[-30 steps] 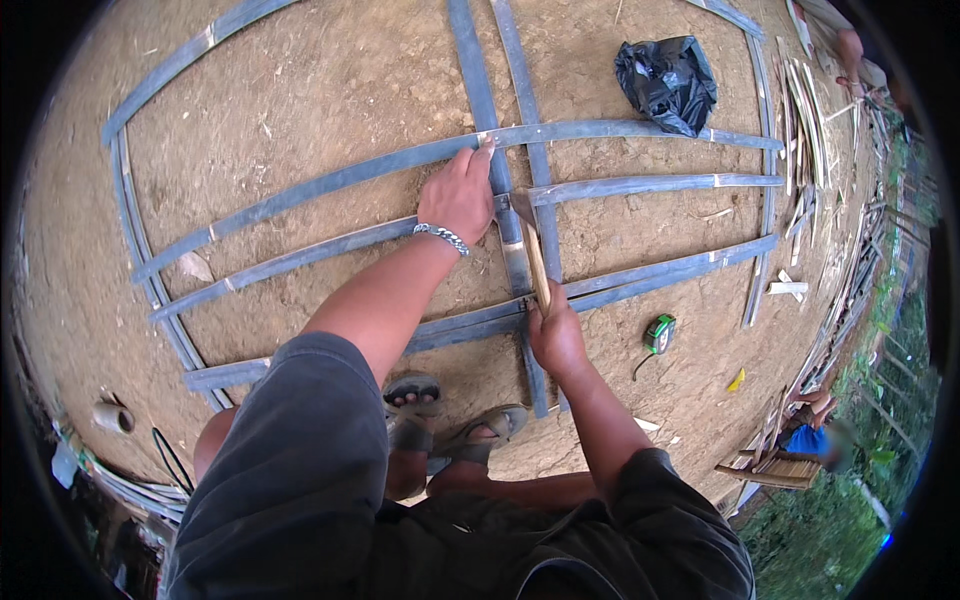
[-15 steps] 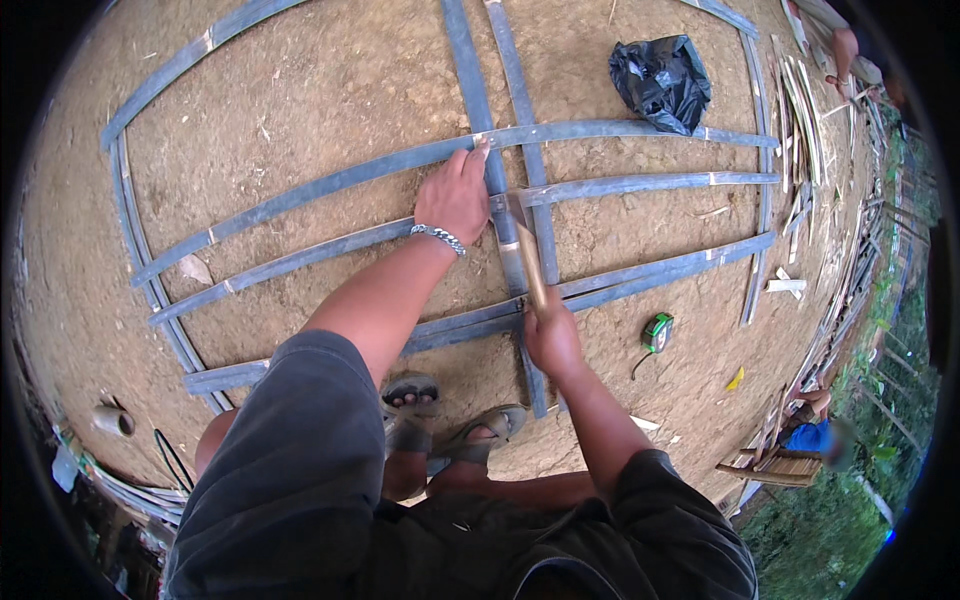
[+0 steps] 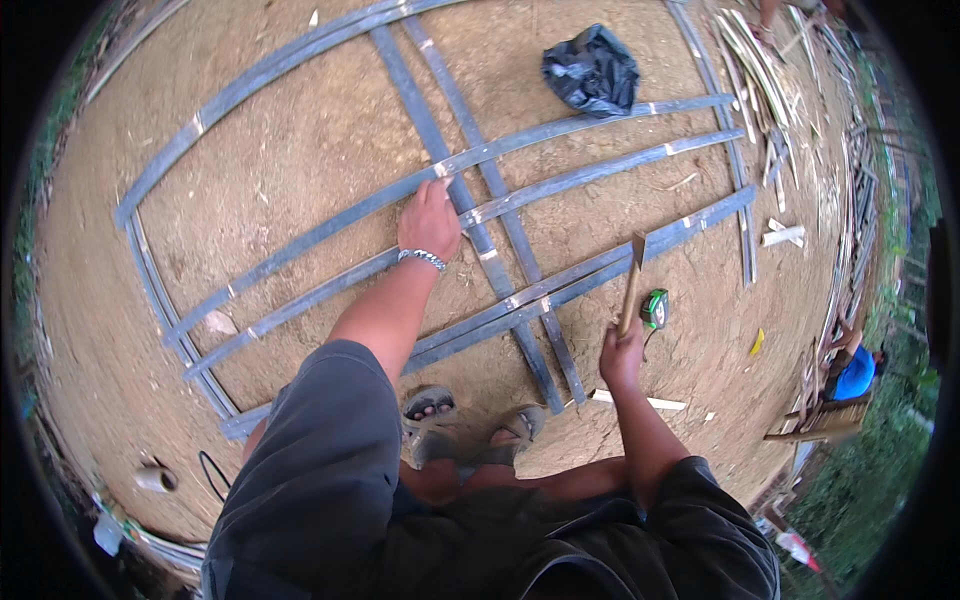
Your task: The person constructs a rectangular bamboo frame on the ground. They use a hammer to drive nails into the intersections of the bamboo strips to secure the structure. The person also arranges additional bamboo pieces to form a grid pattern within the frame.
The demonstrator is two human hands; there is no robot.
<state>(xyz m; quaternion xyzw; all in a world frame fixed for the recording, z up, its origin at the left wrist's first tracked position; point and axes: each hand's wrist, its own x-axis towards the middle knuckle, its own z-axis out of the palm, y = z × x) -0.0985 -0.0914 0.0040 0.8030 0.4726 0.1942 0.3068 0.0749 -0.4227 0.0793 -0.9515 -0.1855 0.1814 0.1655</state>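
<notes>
Left hand (image 3: 428, 220) is down at the slat lattice (image 3: 477, 215), fingertips at or just beside where a long slat (image 3: 690, 103) crosses a wide slat (image 3: 410, 95). Fingers bunched; can't tell if anything's pinched. Right hand (image 3: 622, 352) is wrapped round the lower handle of a hammer-like tool (image 3: 630, 293). Its head shows in front of the lower slat pair (image 3: 700, 222); can't read height. Tape measure (image 3: 655, 308) just beside the handle in view.

Lattice lies flat on the dirt (image 3: 300, 170). I judge the slats light, springy lengthwise, smooth enough to slide, edges maybe splintery. I'd hold near the crossing, bearing on both pieces. Tool should be rigid, head-heavy: low grip for swing, higher for control.
</notes>
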